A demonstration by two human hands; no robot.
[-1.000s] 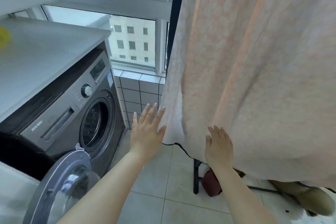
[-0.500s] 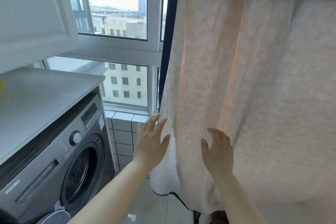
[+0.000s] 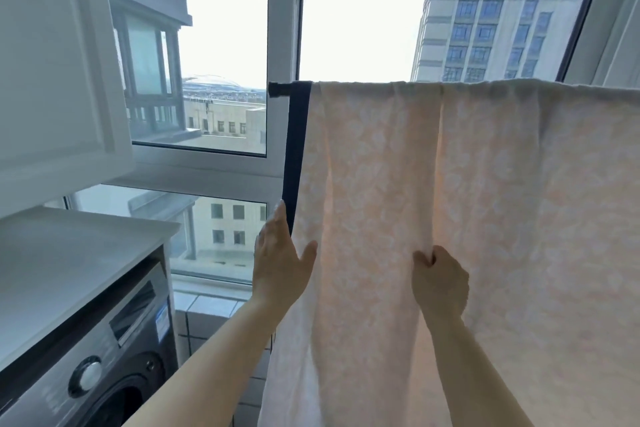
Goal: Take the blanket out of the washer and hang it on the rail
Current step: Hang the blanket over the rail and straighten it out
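Observation:
A pale peach blanket (image 3: 485, 201) with a faint white pattern hangs draped over the black rail (image 3: 282, 88), whose left end pokes out beside the window frame. The blanket has a dark border strip along its left edge. My left hand (image 3: 280, 260) is flat with straight fingers against that left edge. My right hand (image 3: 438, 279) pinches a fold of the blanket at mid-height. The grey front-loading washer (image 3: 104, 367) stands at the lower left under a white counter; its door is out of view.
A white counter (image 3: 69, 260) tops the washer, and a white wall cabinet (image 3: 59, 62) hangs above it on the left. Large windows (image 3: 225, 45) fill the back wall behind the rail. A tiled ledge (image 3: 207, 308) runs below the window.
The view has tilted up from the floor to the rail. Both hands rose along the blanket. My right hand went from flat against the cloth to pinching a fold.

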